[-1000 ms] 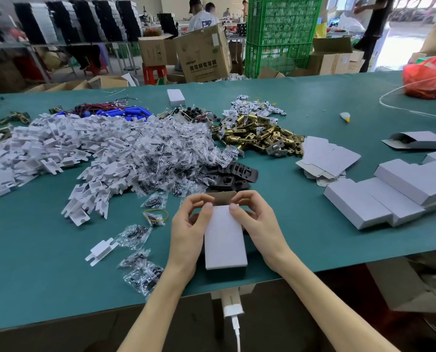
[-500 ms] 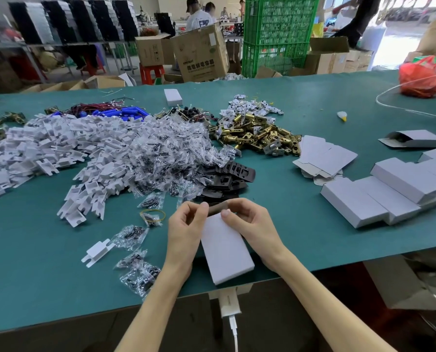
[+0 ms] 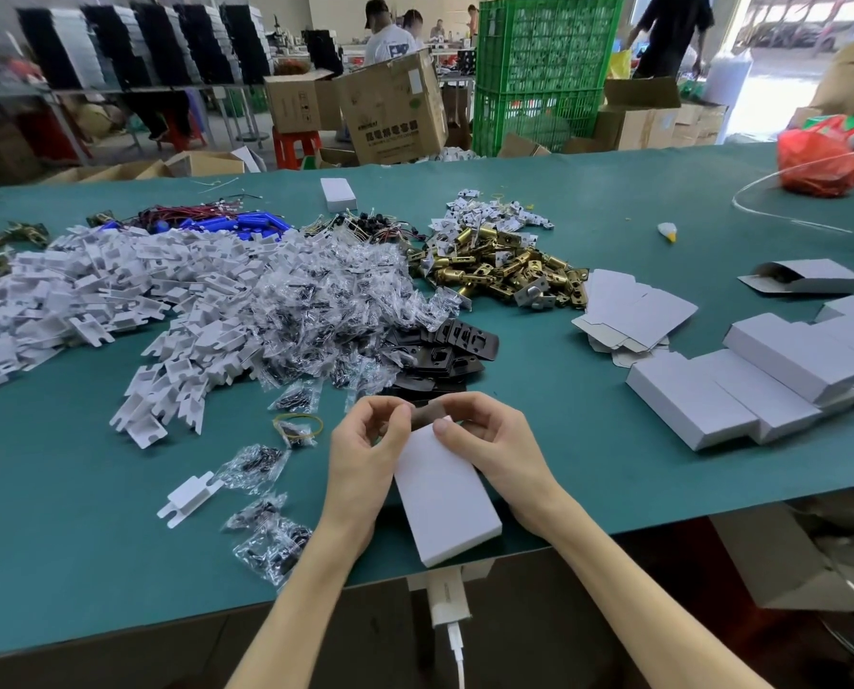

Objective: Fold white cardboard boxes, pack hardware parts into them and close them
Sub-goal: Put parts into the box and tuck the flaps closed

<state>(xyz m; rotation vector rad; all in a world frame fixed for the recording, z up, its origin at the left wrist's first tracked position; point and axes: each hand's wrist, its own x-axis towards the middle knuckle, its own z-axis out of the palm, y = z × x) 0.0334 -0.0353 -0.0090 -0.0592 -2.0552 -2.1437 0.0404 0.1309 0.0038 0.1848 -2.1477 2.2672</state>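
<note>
A white cardboard box [image 3: 444, 494] lies tilted at the near edge of the green table [image 3: 67, 549], its far end raised between my hands. My left hand [image 3: 365, 450] grips the box's left side, thumb and fingers pinched at the top flap. My right hand [image 3: 489, 440] holds the right side, thumb pressing on the top end. The brown inside of the flap shows between my fingers. Finished white boxes [image 3: 763, 385] are stacked to the right. Flat box blanks [image 3: 633, 310] lie beyond them.
Heaps of white plastic parts [image 3: 91, 300], bagged screws [image 3: 315, 310], black plates [image 3: 444, 350] and brass latches [image 3: 504, 266] fill the table's middle. Loose bags [image 3: 270, 539] and a white part [image 3: 186, 497] lie left of my hands. A red bag [image 3: 817, 161] sits far right. People stand behind.
The box has turned so its near end swings right and its far end lifts. My fingers have closed in over the top flap.
</note>
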